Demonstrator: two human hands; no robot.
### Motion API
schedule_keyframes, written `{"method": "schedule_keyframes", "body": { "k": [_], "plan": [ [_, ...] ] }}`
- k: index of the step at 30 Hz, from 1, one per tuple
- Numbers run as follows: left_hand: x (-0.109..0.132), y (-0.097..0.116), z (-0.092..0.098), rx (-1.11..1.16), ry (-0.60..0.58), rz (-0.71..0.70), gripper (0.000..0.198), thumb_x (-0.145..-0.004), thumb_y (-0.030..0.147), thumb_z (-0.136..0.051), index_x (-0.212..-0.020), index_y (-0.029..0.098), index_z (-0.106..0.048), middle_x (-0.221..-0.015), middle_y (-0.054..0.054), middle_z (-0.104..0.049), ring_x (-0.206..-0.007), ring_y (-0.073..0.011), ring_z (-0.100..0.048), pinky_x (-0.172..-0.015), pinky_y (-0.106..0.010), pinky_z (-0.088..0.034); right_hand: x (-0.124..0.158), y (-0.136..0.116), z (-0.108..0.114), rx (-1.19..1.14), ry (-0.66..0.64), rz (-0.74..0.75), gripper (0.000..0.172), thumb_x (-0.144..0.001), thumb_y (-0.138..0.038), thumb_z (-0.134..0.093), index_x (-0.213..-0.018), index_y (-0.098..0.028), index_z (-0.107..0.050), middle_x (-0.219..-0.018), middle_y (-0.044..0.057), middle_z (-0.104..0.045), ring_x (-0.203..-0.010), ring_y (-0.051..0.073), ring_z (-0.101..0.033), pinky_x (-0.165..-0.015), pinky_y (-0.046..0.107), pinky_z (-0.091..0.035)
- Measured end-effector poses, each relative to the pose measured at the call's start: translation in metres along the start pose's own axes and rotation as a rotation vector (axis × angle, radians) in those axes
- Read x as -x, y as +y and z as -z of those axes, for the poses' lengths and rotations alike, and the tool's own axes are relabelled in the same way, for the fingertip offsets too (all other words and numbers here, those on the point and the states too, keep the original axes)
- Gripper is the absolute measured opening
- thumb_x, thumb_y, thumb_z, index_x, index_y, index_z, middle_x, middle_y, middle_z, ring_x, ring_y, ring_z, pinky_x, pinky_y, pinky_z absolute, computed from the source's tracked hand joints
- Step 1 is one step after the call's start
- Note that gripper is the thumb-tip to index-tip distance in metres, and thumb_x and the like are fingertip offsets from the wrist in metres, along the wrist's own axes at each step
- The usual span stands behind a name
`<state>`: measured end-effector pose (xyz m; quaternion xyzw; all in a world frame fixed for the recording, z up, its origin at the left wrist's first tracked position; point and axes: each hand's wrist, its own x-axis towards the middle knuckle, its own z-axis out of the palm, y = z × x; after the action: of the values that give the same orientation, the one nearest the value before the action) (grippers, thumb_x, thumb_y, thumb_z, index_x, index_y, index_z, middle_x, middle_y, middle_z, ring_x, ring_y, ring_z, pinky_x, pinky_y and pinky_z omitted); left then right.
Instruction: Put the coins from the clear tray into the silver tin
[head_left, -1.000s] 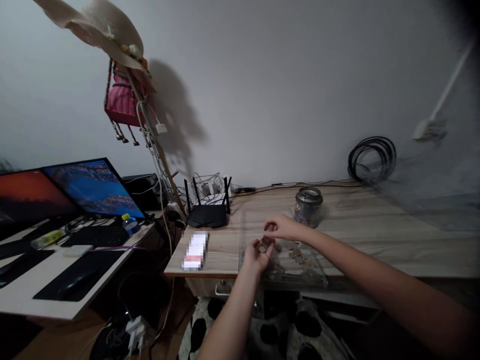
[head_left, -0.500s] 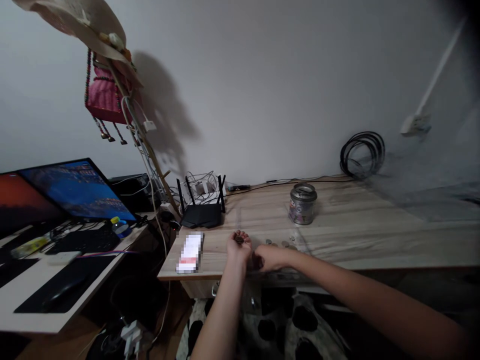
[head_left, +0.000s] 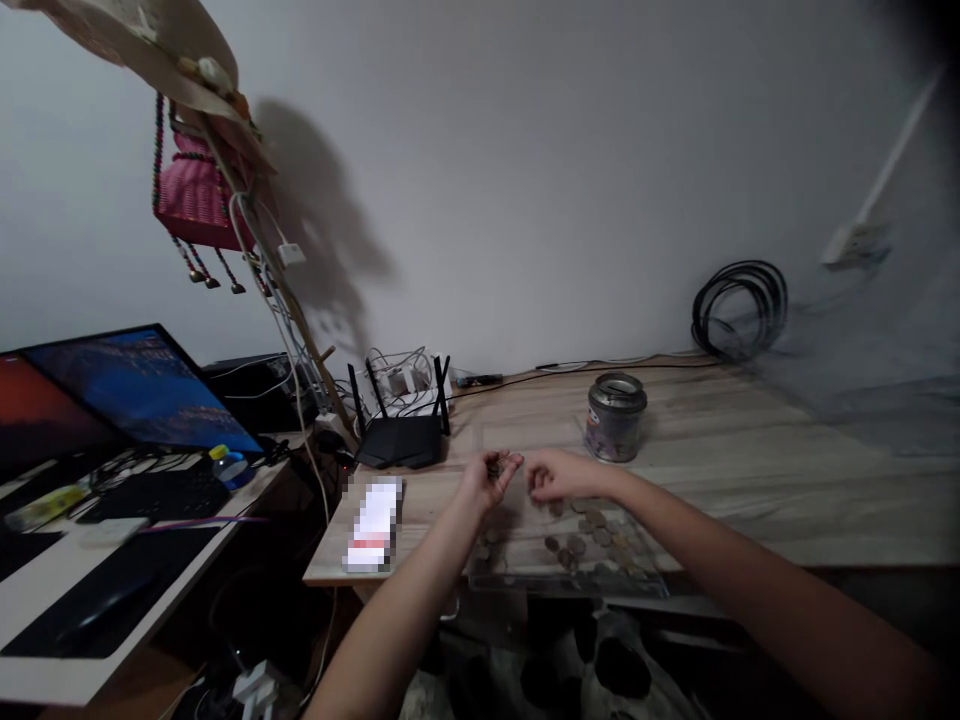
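Note:
My left hand is cupped, its fingers curled around coins in the palm. Close beside it on the right is my right hand, knuckles up and fingers bent downward; what they hold, if anything, is too small to make out. Below both hands a clear shallow tray lies along the table's front edge. Several loose coins are spread in it, most of them under my right forearm. A round metal tin with a slot in its lid stands upright behind my right hand.
A phone lies left of my left hand. Behind it stands a black router with raised antennas. A coil of black cable leans on the wall at the back right. A desk with monitors is at far left.
Both hands have moved up and away from the front edge, so more coins and the tray show. My left hand's fingers have curled in over the coins. The view has shifted slightly.

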<state>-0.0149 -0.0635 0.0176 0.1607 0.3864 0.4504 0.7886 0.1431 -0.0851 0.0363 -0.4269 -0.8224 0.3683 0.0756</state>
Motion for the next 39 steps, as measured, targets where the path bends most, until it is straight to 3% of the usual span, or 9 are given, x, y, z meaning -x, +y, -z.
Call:
{"method": "schedule_keyframes", "body": {
  "k": [4,8,15,19,23,26,31,37,39],
  "plan": [
    [-0.027,0.012,-0.001,-0.299,-0.126,0.257,0.025,-0.078,0.023,-0.038,-0.075,0.007,-0.056,-0.063,-0.009,-0.058,-0.041,-0.006,-0.047,-0.031,-0.012,-0.029,-0.028,0.006,0.036,-0.242,0.344,0.096,0.024,-0.061,-0.029,-0.056,-0.078,-0.012,-0.057,-0.058,0.0,-0.06,-0.049,0.009,-0.051,-0.046,0.02,-0.039],
    [-0.048,0.022,-0.007,-0.481,-0.325,0.39,0.039,-0.079,0.041,-0.035,-0.067,0.01,-0.054,-0.051,-0.002,-0.049,-0.031,-0.0017,-0.03,-0.027,-0.011,-0.012,-0.058,0.013,0.046,-0.239,0.389,0.084,0.016,-0.061,-0.026,-0.056,-0.069,-0.013,-0.055,-0.051,-0.001,-0.057,-0.044,0.009,-0.049,-0.042,0.019,-0.036],
    [-0.07,0.038,-0.009,-0.38,-0.433,0.367,0.041,-0.08,0.047,-0.034,-0.061,0.014,-0.047,-0.045,0.003,-0.039,-0.029,-0.0008,-0.017,-0.028,-0.012,-0.002,-0.068,0.022,0.057,-0.159,0.496,0.119,0.016,-0.062,-0.029,-0.058,-0.066,-0.014,-0.056,-0.064,0.003,-0.062,-0.06,0.013,-0.056,-0.055,0.023,-0.042],
    [-0.072,0.037,-0.003,-0.29,-0.448,0.365,0.032,-0.081,0.039,-0.034,-0.065,0.014,-0.048,-0.048,0.003,-0.039,-0.03,-0.0012,-0.02,-0.03,-0.011,-0.002,-0.034,0.033,0.083,0.029,0.936,0.078,0.02,-0.071,-0.036,-0.053,-0.073,-0.017,-0.058,-0.071,0.005,-0.062,-0.067,0.014,-0.054,-0.061,0.024,-0.04],
    [-0.073,0.027,0.001,-0.24,-0.36,0.361,0.023,-0.076,0.031,-0.037,-0.064,0.014,-0.046,-0.05,0.001,-0.041,-0.032,-0.0024,-0.025,-0.031,-0.012,-0.006,0.014,0.063,0.112,0.377,1.363,-0.236,0.024,-0.072,-0.041,-0.051,-0.077,-0.021,-0.063,-0.074,0.005,-0.062,-0.067,0.017,-0.053,-0.055,0.026,-0.034],
    [-0.074,0.022,0.001,-0.24,-0.279,0.279,0.016,-0.072,0.025,-0.04,-0.066,0.013,-0.047,-0.051,0.0,-0.044,-0.034,-0.0035,-0.03,-0.031,-0.013,-0.011,0.032,0.092,0.125,0.391,1.361,-0.436,0.02,-0.066,-0.04,-0.055,-0.068,-0.022,-0.063,-0.068,0.004,-0.062,-0.06,0.017,-0.051,-0.049,0.026,-0.029],
    [-0.071,0.021,0.001,-0.328,-0.261,0.209,0.011,-0.07,0.017,-0.044,-0.076,0.011,-0.051,-0.054,0.001,-0.046,-0.038,-0.0035,-0.037,-0.034,-0.013,-0.017,0.034,0.115,0.127,0.387,1.313,-0.424,0.017,-0.063,-0.037,-0.057,-0.061,-0.022,-0.063,-0.063,0.003,-0.061,-0.062,0.018,-0.052,-0.051,0.027,-0.032],
    [-0.07,0.014,0.0,-0.582,-0.294,-0.02,0.025,-0.073,0.031,-0.051,-0.083,0.009,-0.056,-0.061,-0.002,-0.056,-0.034,-0.0004,-0.032,-0.032,-0.015,-0.009,0.02,0.075,0.11,0.506,1.566,-0.118,0.02,-0.074,-0.028,-0.046,-0.08,-0.019,-0.063,-0.082,0.006,-0.064,-0.081,0.019,-0.053,-0.071,0.03,-0.038],
    [-0.072,0.014,0.0,-0.643,-0.302,-0.085,0.033,-0.071,0.04,-0.054,-0.081,0.009,-0.056,-0.058,-0.001,-0.056,-0.031,0.0002,-0.028,-0.032,-0.017,-0.007,0.001,0.058,0.093,0.417,1.45,-0.004,0.022,-0.077,-0.027,-0.044,-0.082,-0.019,-0.063,-0.082,0.005,-0.064,-0.078,0.017,-0.054,-0.07,0.027,-0.039]
  ]
}}
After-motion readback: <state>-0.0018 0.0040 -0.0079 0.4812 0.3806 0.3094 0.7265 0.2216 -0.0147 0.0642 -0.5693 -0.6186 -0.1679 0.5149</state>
